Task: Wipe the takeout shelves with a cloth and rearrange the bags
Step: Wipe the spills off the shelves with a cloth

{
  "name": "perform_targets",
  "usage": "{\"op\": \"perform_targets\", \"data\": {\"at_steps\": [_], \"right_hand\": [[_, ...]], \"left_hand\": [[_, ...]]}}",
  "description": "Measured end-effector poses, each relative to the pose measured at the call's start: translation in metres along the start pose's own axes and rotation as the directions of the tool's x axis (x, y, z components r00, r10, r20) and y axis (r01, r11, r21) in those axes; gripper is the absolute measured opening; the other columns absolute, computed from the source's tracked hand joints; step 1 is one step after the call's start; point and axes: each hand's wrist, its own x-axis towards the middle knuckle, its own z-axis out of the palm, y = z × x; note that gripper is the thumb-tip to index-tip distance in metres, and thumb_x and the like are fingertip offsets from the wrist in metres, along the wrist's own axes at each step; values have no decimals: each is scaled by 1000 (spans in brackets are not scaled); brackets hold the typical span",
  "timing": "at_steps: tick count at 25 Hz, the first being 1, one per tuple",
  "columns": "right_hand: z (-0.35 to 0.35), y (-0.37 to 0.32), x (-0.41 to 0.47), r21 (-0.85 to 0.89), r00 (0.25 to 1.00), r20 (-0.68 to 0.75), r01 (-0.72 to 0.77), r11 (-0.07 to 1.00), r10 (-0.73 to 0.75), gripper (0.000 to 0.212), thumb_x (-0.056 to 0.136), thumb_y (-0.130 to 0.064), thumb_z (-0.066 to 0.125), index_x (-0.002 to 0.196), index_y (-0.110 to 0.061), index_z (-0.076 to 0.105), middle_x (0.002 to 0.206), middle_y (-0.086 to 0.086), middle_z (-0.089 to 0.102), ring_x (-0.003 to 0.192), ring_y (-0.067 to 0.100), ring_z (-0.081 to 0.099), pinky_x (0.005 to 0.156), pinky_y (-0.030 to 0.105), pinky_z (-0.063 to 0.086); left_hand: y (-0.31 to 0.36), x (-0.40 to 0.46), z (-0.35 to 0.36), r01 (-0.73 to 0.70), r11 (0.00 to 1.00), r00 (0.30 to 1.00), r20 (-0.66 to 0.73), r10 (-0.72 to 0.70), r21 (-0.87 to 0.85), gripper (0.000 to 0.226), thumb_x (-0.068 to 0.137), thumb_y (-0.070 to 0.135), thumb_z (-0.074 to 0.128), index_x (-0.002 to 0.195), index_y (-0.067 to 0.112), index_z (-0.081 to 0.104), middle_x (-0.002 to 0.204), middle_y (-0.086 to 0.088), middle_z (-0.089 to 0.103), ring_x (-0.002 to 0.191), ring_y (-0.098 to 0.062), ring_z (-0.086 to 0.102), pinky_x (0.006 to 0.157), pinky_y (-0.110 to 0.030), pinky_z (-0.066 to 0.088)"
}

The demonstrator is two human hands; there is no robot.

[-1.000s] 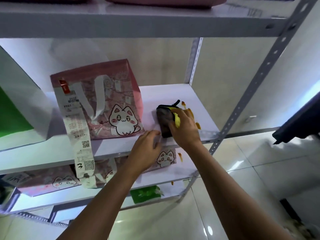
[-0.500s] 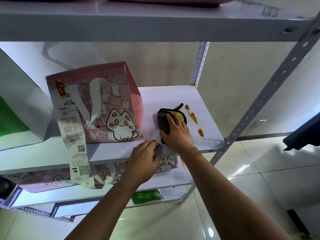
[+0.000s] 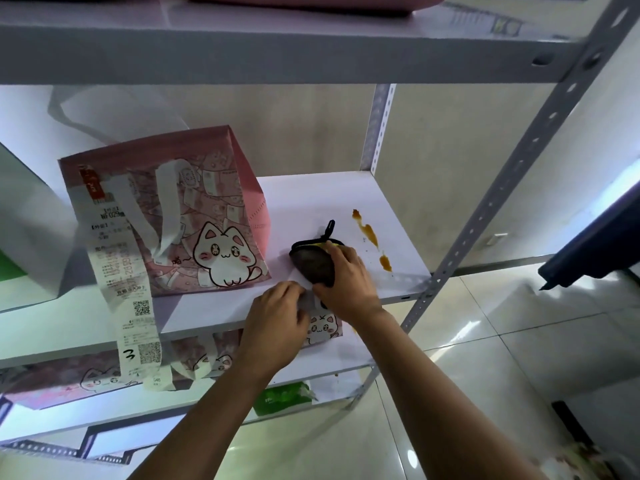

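A dark grey cloth [image 3: 311, 264] with yellow and black trim lies on the white middle shelf [image 3: 329, 195], just right of the pink cat-print takeout bag [image 3: 194, 216]. My right hand [image 3: 348, 284] lies over the cloth's right half with its fingers curled on it. At the shelf's front edge my left hand [image 3: 277, 318] pinches the cloth's near grey corner. Orange-brown sauce stains [image 3: 369, 233] run down the shelf to the right of the cloth, uncovered. A long receipt [image 3: 121, 271] hangs from the bag over the shelf edge.
A white and green bag [image 3: 24, 237] stands at the far left. On the shelf below lies another cat-print bag [image 3: 323, 327], and a green packet [image 3: 284, 396] lies lower still. The slotted metal upright [image 3: 485, 216] runs diagonally on the right. Tiled floor beyond.
My right hand has drawn the cloth left and toward the front, off the sauce stains, which now show fully. My left hand has stayed at the front edge on the cloth's corner.
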Motion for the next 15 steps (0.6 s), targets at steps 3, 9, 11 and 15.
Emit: {"op": "perform_targets", "data": {"at_steps": [3,9,11,15], "right_hand": [[0,0,-6,-83,1000,-16,-2,997,0,73,80,-40,69,146,-28,41,152,2,39,131,29,44,110,41,36],[0,-4,-25,-53,997,-67,41,998,-45,56,92,-29,58,145,-32,44,143,-1,56,127,27,52,108,42,42],[0,-6,-32,-44,996,-83,32,999,-35,56,91,-26,58,146,-32,44,141,0,57,125,27,51,107,41,41],[-8,-7,-44,18,995,-102,12,1000,-10,58,93,-22,58,148,-32,42,140,1,54,125,25,48,108,40,42]], "left_hand": [[1,-1,2,0,1000,1000,-12,0,20,25,91,26,55,116,21,56,117,4,59,103,-17,55,91,-34,45],[2,6,-4,12,999,998,65,-15,51,31,92,29,51,122,21,54,122,2,57,109,-19,53,94,-35,42],[3,9,-8,19,998,993,120,-25,55,32,93,30,49,124,22,54,126,1,56,112,-20,52,96,-36,42],[6,11,-20,13,1000,979,204,-15,10,34,95,30,47,128,24,53,131,2,54,116,-19,51,97,-37,44]]}}
